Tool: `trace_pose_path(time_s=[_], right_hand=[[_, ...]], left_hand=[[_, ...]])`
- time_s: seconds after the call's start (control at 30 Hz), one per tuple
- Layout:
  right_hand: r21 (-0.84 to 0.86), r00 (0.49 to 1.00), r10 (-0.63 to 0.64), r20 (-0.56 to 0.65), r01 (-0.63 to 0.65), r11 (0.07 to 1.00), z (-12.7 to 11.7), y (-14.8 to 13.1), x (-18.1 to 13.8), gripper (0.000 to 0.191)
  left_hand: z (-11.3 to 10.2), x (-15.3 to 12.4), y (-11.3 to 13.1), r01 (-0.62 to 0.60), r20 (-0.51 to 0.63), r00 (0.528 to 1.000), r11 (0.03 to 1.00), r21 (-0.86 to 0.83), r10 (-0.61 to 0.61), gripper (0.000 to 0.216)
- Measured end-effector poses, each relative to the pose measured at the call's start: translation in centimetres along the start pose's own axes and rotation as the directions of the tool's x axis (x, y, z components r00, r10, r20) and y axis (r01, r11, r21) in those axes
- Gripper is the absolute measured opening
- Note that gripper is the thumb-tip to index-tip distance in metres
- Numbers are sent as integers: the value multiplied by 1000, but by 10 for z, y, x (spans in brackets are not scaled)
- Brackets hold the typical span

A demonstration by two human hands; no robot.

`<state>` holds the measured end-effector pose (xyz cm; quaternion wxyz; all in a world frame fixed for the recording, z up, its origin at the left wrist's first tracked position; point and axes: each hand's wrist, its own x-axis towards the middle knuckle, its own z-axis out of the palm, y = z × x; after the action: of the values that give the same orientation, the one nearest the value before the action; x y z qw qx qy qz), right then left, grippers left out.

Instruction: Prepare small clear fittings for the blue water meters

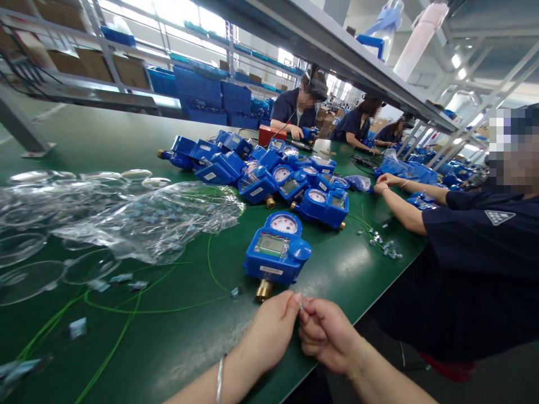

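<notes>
My left hand point(273, 325) and my right hand point(324, 331) meet fingertip to fingertip just in front of a blue water meter point(273, 272). Both are closed in a pinch around a small pale-blue piece point(301, 306), mostly hidden by the fingers. The meter sits upright on the green table, with a round dial, a lit display and a brass threaded end pointing towards me. A small clear-and-blue plastic seal point(236, 292) lies left of the brass end. Thin green wires point(155, 310) curl across the table on the left.
Several more blue meters point(256, 185) are piled behind. A clear plastic bag point(155, 221) of small pieces lies at left, beside clear plastic discs point(31, 280). A co-worker's hands point(384, 182) work at right, near loose seals point(389, 249). An overhead shelf point(337, 56) crosses above.
</notes>
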<state>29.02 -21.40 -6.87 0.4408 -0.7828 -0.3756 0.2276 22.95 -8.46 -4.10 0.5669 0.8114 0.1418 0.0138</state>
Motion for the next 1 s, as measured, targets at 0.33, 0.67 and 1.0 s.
trace_pose_path(time_s=[0.33, 0.67, 1.0], right_hand=[[-124, 969, -192, -152, 174, 977, -3, 0, 5, 24], [-457, 915, -380, -131, 285, 843, -1, 1, 3, 18], [-123, 995, -59, -83, 48, 991, -1, -6, 12, 22]], left_hand=[[3, 2, -8, 79, 3, 997, 983, -163, -80, 38], [-4, -2, 4, 182, 71, 983, 921, -344, -167, 33], [2, 2, -3, 258, 46, 962, 836, -485, -270, 35]])
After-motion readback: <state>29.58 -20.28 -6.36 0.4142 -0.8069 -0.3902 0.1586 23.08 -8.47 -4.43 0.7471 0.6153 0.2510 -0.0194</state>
